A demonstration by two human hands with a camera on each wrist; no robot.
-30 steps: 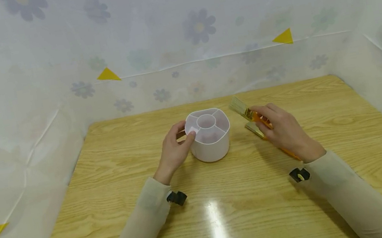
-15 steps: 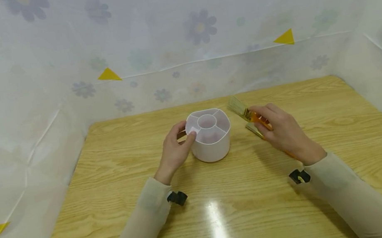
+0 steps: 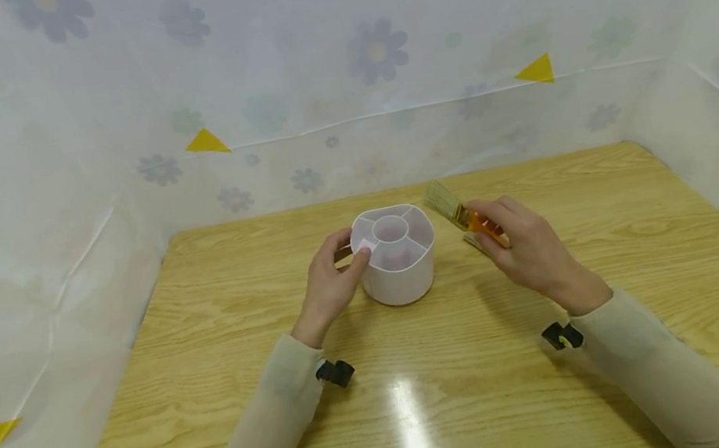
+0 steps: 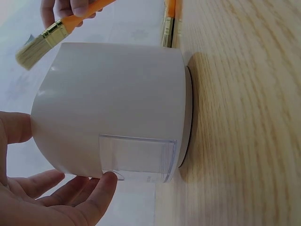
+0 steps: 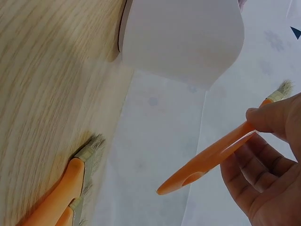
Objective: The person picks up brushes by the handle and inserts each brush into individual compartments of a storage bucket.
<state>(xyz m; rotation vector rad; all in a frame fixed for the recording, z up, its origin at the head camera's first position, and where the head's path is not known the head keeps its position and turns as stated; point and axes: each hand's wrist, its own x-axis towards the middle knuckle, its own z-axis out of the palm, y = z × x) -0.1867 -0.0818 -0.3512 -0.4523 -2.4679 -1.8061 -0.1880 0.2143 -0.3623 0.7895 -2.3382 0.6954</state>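
Observation:
A round white desk organizer [image 3: 400,282], split into several compartments around a central ring, stands upright on the table. My left hand [image 3: 332,280] holds it at its left side, thumb at the rim; in the left wrist view a fingertip touches its clear pocket [image 4: 136,156]. Pinched in my right hand [image 3: 535,250] is a paintbrush [image 3: 448,205] with an orange handle [image 5: 211,157], raised off the table, bristles up and toward the organizer. Below that hand, two more orange-handled paintbrushes [image 5: 56,195] lie on the table, mostly covered by it in the head view.
The wooden table [image 3: 279,427] meets a flower-patterned sheet [image 3: 305,67] at its back edge, and similar sheeting hangs at both sides. Yellow triangles [image 3: 535,70] mark the sheet. A bright reflection shows on the tabletop near the front.
The paintbrush in my right hand has risen off the table and shifted slightly left toward the organizer. My left hand and the organizer stay as they were.

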